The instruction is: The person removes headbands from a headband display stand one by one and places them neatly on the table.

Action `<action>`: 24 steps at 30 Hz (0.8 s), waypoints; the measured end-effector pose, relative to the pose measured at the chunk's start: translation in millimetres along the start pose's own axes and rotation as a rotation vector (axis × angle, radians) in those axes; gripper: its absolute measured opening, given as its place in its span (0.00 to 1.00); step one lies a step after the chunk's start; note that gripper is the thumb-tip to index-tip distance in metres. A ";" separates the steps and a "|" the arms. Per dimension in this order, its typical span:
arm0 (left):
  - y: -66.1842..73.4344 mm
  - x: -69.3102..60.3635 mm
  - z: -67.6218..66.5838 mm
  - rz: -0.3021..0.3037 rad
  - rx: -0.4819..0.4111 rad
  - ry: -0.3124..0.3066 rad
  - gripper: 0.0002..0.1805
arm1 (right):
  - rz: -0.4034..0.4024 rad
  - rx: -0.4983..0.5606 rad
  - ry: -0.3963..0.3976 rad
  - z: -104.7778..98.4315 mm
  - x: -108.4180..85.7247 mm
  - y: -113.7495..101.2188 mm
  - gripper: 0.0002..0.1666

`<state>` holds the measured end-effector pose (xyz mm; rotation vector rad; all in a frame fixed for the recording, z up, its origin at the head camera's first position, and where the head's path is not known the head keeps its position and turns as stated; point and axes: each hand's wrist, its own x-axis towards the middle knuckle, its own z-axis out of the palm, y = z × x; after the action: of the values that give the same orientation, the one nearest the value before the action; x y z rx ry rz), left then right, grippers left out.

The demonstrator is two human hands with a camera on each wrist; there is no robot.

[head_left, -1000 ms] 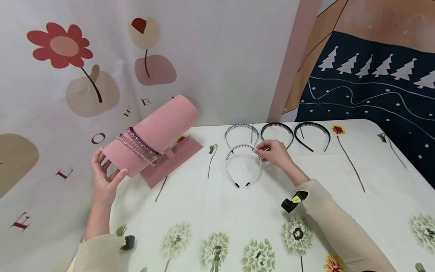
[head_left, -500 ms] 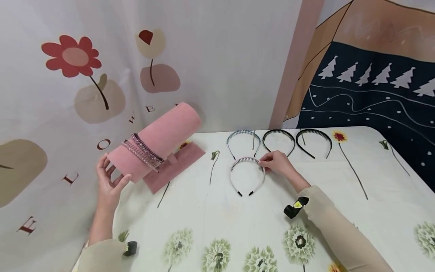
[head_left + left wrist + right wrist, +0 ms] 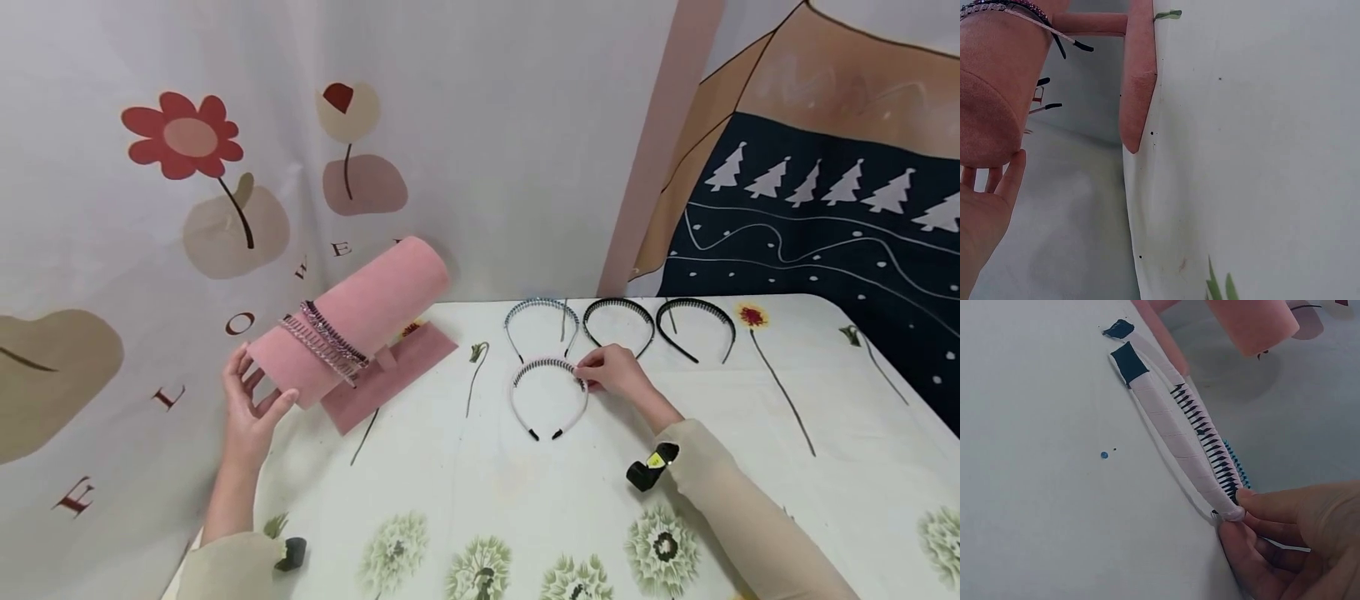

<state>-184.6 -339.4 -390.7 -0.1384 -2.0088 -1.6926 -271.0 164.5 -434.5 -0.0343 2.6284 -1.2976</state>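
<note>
My left hand [image 3: 251, 412] grips the near end of a pink velvet headband stand [image 3: 382, 292], thumb on one side and fingers on the other. Two headbands with teeth sit round its roll: a dark glittery purple one [image 3: 330, 333] and a pale pink one [image 3: 318, 348]. With thumb and fingers, my right hand [image 3: 617, 372] pinches the right side of a white toothed headband [image 3: 547, 363], its black-tipped ends towards me. The right wrist view shows the pinch on the pale wrapped band [image 3: 1175, 437]. Part of the left fingers is hidden behind the roll.
Behind the white headband lie a blue headband [image 3: 542, 302] and two black ones [image 3: 618, 302], in a row along the table's back edge. The stand's flat base [image 3: 397, 375] rests at the left on the flower-print tablecloth [image 3: 480, 483]. A printed curtain [image 3: 517, 167] hangs behind.
The head view has tilted up, so everything appears lower. My right hand has drawn the white headband slightly nearer, away from the blue one it overlapped in view. The left hand keeps its hold.
</note>
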 end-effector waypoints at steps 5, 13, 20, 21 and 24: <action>-0.3 -0.5 0.3 0.007 0.006 -0.006 0.48 | -0.009 -0.012 0.012 -2.8 -1.8 -1.0 0.13; 0.6 1.1 0.8 -0.001 0.030 -0.007 0.49 | -0.029 -0.003 0.049 -6.7 -1.8 -5.1 0.11; -0.3 1.3 0.4 -0.017 0.054 -0.009 0.49 | -0.086 -0.017 0.063 -10.3 -1.2 -14.2 0.10; -0.3 1.2 0.4 -0.016 0.050 -0.010 0.49 | -0.097 -0.022 0.064 -10.9 -1.2 -16.9 0.10; 0.2 -0.3 0.5 -0.017 0.050 -0.012 0.49 | -0.120 -0.024 0.062 -11.0 -0.5 -26.1 0.10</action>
<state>-184.5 -338.8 -390.7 -0.1141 -2.0651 -1.6539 -274.5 157.3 -407.3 -0.1610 2.7317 -1.3248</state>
